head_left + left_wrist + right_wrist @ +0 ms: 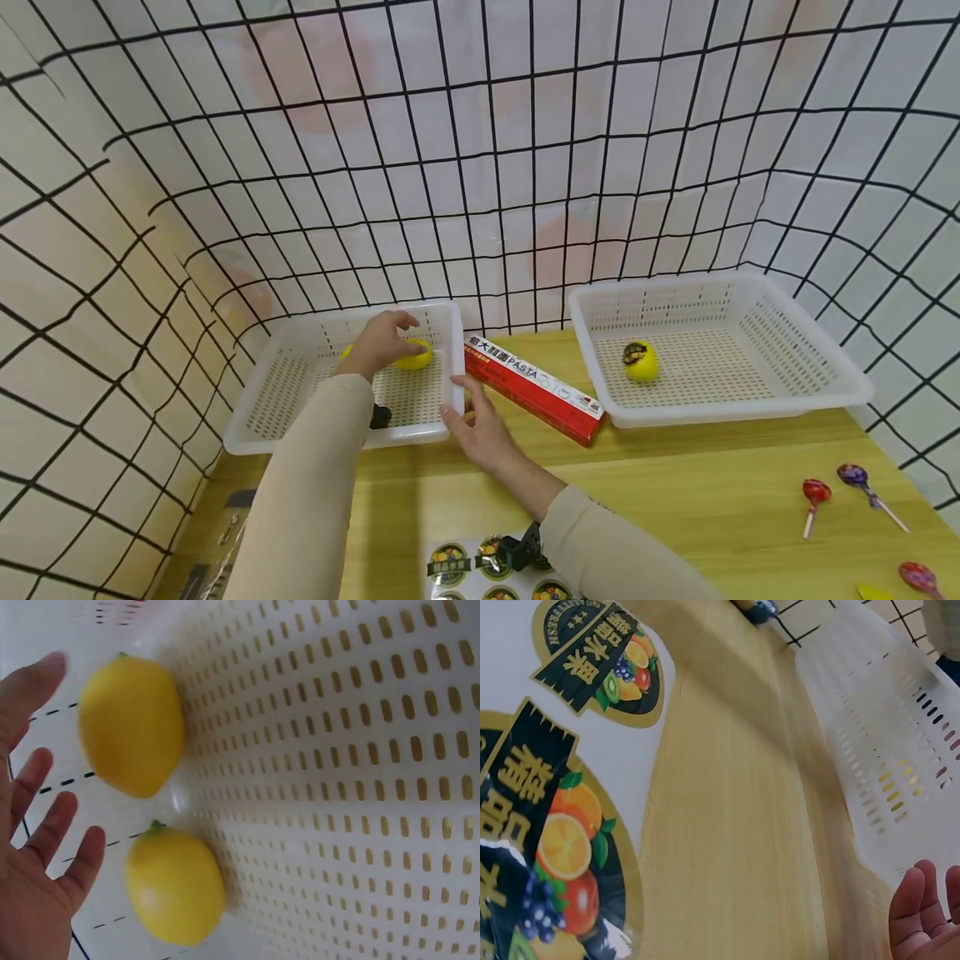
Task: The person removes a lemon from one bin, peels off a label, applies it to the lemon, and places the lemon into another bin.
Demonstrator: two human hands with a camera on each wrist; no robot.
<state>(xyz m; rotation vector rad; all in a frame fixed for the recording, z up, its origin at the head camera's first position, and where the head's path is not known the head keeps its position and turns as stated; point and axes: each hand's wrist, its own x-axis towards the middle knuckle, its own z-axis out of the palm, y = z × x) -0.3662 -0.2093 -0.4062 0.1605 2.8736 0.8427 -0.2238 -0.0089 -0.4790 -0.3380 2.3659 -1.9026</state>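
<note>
The left hand is down inside the left basket. Its fingers are spread apart and not wrapped around anything. Just beside it are two yellow lemons, the near lemon by the thumb and the other lemon by the fingertips. I can't tell if the hand touches either one. Both sit against the basket's side, and that wall probably helps stop them rolling away.

The right hand is at the basket's front corner. Its thumb and first finger touch the rim with a gap between them, but I can't tell if they squeeze it. Maybe it is there so the light basket won't slide.

A red and white pasta box lies slantwise between the two baskets. In the right basket is one lemon with a dark sticker. A sheet of fruit stickers lies flat on the table, close to the person, perhaps so it's easy to reach. Far to the right are a red lollipop, a purple lollipop and a pink lollipop.
</note>
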